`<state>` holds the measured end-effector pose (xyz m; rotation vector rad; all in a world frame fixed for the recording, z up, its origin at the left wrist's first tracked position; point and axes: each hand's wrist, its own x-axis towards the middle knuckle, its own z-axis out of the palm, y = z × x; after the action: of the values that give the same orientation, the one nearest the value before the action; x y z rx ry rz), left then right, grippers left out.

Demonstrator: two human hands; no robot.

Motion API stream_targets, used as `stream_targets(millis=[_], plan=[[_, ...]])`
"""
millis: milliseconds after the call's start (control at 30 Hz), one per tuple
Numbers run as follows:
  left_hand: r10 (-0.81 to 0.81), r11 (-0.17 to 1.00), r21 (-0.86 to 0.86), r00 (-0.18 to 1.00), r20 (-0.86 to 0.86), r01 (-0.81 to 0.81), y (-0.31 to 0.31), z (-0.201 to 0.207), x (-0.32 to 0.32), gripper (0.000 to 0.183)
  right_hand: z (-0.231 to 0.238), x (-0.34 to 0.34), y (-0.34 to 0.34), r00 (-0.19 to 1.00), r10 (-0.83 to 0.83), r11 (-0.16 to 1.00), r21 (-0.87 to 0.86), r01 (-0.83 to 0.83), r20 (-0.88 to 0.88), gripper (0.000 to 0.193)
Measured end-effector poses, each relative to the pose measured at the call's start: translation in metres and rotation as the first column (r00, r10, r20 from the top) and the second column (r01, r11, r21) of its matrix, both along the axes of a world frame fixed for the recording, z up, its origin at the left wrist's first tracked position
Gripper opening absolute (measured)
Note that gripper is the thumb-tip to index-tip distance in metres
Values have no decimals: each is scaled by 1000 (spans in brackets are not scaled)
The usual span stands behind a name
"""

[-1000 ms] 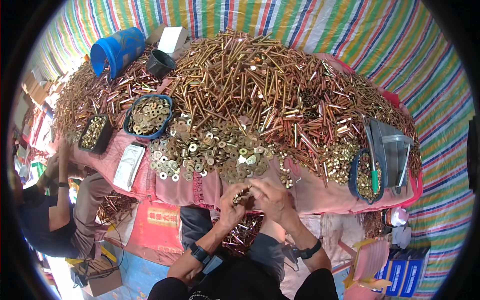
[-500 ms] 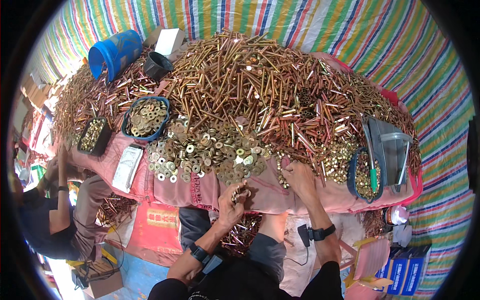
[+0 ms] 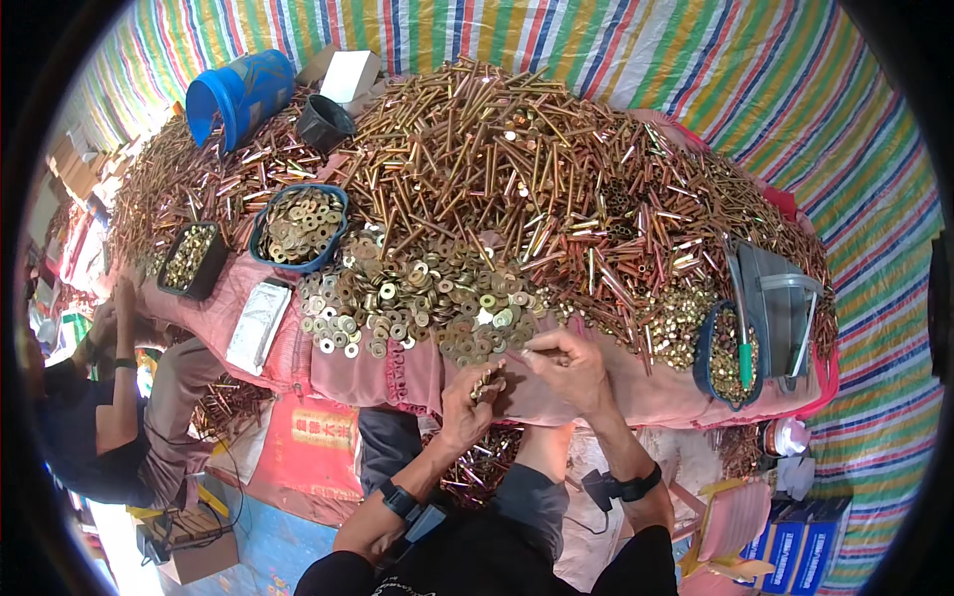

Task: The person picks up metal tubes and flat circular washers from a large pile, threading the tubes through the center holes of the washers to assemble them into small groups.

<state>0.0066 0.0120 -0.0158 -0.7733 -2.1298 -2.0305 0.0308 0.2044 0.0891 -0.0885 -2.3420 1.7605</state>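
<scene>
Striped sheeting (image 3: 874,248) walled our pink cloth (image 3: 656,389), and we had washers (image 3: 427,298) heaped up front, presumably for easy reach. Our left hand (image 3: 465,412) curled around small brassy pieces (image 3: 487,383), likely to keep them bunched. Our right hand (image 3: 574,372) hovered just beside, fingertips nearly together; we couldn't tell if they pinched anything. Back it had come: half a second earlier, it dipped farther right, toward the nuts (image 3: 684,316).

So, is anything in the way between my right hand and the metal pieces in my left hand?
Nothing visible is. Your right hand is just right of your left hand, which holds the brass-coloured metal pieces; only a gap over the pink cloth shows between the hands.
</scene>
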Motion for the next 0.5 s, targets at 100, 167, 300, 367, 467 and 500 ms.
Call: stream_targets(millis=[100, 167, 300, 367, 467, 500], plan=[[7, 999, -53, 997, -75, -11, -3, 4, -1, 25, 7, -2, -16, 994, 105, 991, 82, -104, -9, 17], [9, 998, -57, 997, -78, -14, -3, 6, 0, 27, 12, -3, -20, 985, 168, 940, 308, -149, -36, 22], [-3, 999, -46, 998, -59, 1, -3, 8, 0, 27, 18, -2, -23, 948, 222, 879, 468, -93, -230, 24], [3, 999, -37, 998, -66, -5, -4, 9, 0, 28, 18, 0, -25, 944, 216, 888, 453, -82, -251, 20], [-14, 999, -50, 999, -44, 12, -5, 10, -1, 28, 17, 2, -26, 969, 190, 927, 353, -125, -157, 22], [-24, 999, -42, 999, -22, 23, -5, 10, -1, 28, 17, 4, -26, 979, 174, 944, 301, -136, -104, 23]])
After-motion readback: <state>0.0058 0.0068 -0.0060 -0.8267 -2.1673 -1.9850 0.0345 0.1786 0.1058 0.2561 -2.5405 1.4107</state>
